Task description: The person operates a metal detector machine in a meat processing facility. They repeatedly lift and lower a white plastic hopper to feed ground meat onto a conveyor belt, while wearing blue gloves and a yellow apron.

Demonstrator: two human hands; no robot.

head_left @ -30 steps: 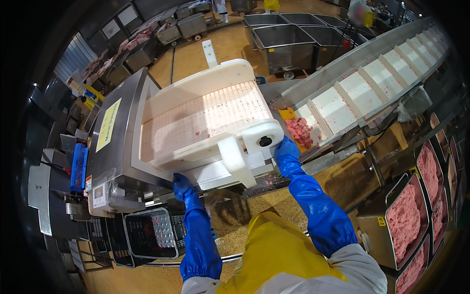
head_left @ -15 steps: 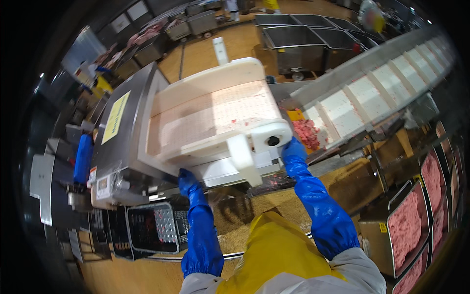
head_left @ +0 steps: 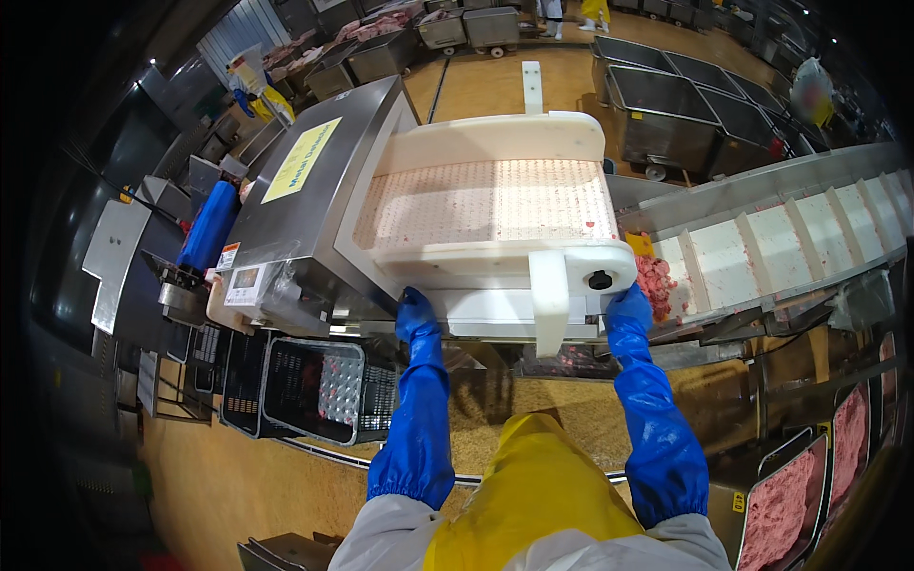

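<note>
My left hand point(head_left: 416, 315), in a blue glove, is at the near lower edge of a white belt conveyor point(head_left: 490, 195), beside the steel metal detector housing point(head_left: 314, 181). My right hand point(head_left: 628, 312), also gloved in blue, touches the conveyor's rounded right end, just below a black knob point(head_left: 600, 280). The fingers of both hands are mostly hidden. Small red scraps lie on the textured belt. Past its right end, a heap of ground meat point(head_left: 654, 283) rests at the foot of a cleated white incline conveyor point(head_left: 762, 249).
A black plastic crate point(head_left: 314, 390) stands at lower left, near a blue roller point(head_left: 208, 226). Steel tubs of pink meat point(head_left: 776, 509) are at lower right. Empty steel bins point(head_left: 662, 114) stand at the back, where other people point(head_left: 257, 90) are at work.
My view has turned, so the whole scene sits further right and more level. Both hands stay at the same spots on the conveyor. A red scrap is now near the belt's right end.
</note>
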